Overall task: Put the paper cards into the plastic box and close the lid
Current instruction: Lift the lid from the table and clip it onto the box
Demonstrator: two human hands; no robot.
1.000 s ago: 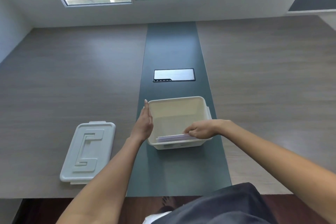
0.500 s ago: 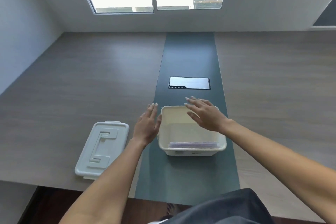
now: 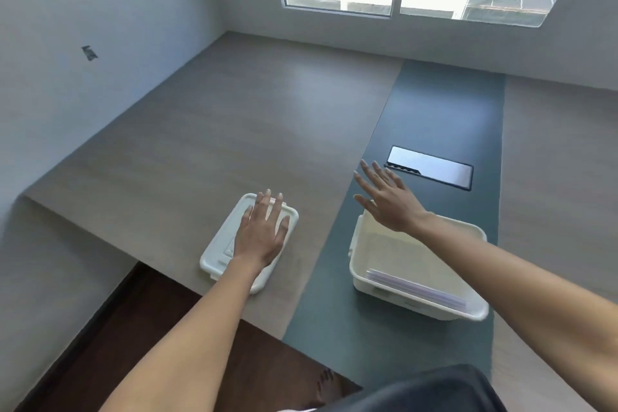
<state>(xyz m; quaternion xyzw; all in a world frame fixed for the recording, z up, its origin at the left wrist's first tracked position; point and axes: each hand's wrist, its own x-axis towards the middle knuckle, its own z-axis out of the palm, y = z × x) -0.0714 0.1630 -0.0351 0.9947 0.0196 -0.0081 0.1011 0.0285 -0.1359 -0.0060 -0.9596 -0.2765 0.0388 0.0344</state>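
Observation:
The white plastic box (image 3: 364, 264) stands open on the dark green strip of the table. A stack of paper cards (image 3: 418, 288) leans inside against its near wall. The white lid (image 3: 217, 254) lies flat on the wood to the left of the box, near the table's front edge. My left hand (image 3: 262, 232) rests palm down on the lid with fingers spread. My right hand (image 3: 386, 197) hovers over the box's far left corner, fingers apart and holding nothing; its forearm crosses above the box.
A black cable hatch (image 3: 431, 168) is set into the green strip (image 3: 441, 110) beyond the box. The table's front edge (image 3: 167, 271) runs just below the lid, with dark floor under it. A wall is on the left, a window ahead.
My left hand has moved from beside the box onto the lid. My right hand has let go of the cards, risen out of the box and drifted left. The view has swung left.

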